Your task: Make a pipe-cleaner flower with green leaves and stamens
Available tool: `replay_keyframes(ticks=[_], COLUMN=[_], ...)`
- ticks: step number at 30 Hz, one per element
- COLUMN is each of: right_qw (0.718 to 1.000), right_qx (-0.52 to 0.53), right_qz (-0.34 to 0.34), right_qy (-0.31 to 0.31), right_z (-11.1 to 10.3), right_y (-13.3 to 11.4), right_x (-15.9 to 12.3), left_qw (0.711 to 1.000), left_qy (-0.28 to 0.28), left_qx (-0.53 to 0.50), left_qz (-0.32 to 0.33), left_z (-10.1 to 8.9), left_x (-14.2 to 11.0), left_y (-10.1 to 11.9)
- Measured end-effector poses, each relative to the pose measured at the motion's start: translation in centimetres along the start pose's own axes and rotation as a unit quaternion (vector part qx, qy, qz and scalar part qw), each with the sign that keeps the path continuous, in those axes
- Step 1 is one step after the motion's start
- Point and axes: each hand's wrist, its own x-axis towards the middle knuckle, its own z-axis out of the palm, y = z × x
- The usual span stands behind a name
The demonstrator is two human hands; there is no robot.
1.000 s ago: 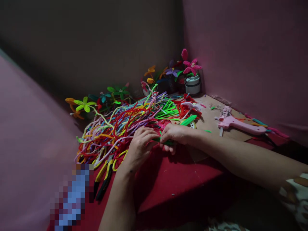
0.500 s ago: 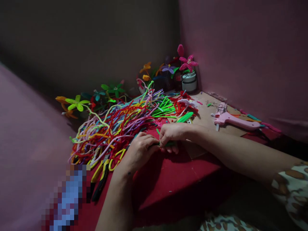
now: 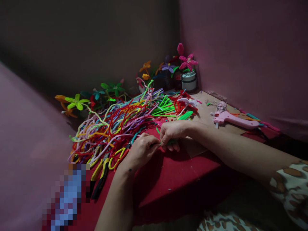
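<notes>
My left hand (image 3: 143, 148) and my right hand (image 3: 172, 133) meet at the fingertips over the red tabletop (image 3: 178, 170). A dark green fuzzy piece (image 3: 172, 141), apparently a pipe cleaner, shows partly under my right fingers, which are closed on it. My left thumb and forefinger are pinched together against the right fingertips; whatever lies between them is too small to make out. Just beyond the right wrist lies a bright green pipe-cleaner leaf (image 3: 185, 115). To the left of my left hand spreads a big tangle of coloured pipe cleaners (image 3: 108, 125).
Black-and-yellow pliers (image 3: 102, 176) and yellow-handled scissors (image 3: 116, 160) lie at the left. A pink glue gun (image 3: 237, 121) rests on cardboard (image 3: 204, 106) to the right. Pipe-cleaner flowers (image 3: 189, 62) and a pale jar (image 3: 189, 81) stand along the back wall.
My left hand has shifted slightly, its fingers drawn a little closer into a pinch. The right hand stays nearly in place, and the surroundings look the same.
</notes>
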Motion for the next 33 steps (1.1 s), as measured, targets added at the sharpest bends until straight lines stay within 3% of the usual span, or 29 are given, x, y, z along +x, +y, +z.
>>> replay_keyframes(ticks=[5, 8, 12, 16, 20, 23, 33], right_qw=[0.999, 0.989, 0.936, 0.886, 0.845, 0.826, 0.745], right_qx=[-0.003, 0.027, 0.151, 0.180, 0.093, 0.003, -0.271], right_qz=[-0.036, -0.102, -0.159, -0.222, -0.293, -0.336, -0.347], right_qy=[0.023, 0.100, 0.275, 0.365, 0.438, 0.453, 0.502], right_z=[-0.2, -0.5, -0.5, -0.1, 0.7, 1.1, 1.3], right_y=[0.0, 0.0, -0.2, -0.9, -1.1, -0.7, 0.3], right_x=[-0.3, -0.4, -0.2, -0.3, -0.1, 0.2, 0.8], left_qw=[0.997, 0.980, 0.909, 0.847, 0.836, 0.835, 0.854], left_qy=[-0.002, 0.028, 0.083, 0.130, 0.150, 0.152, 0.175], left_qx=[-0.058, -0.159, -0.343, -0.434, -0.443, -0.444, -0.393], left_qz=[-0.052, -0.120, -0.223, -0.279, -0.289, -0.287, -0.293], left_z=[-0.3, -0.6, -0.5, -0.3, -0.3, -0.3, -0.1], left_x=[0.2, 0.1, 0.0, 0.2, 0.4, 0.4, 0.5], left_y=[0.1, -0.1, -0.6, -0.8, -0.8, -0.9, -0.6])
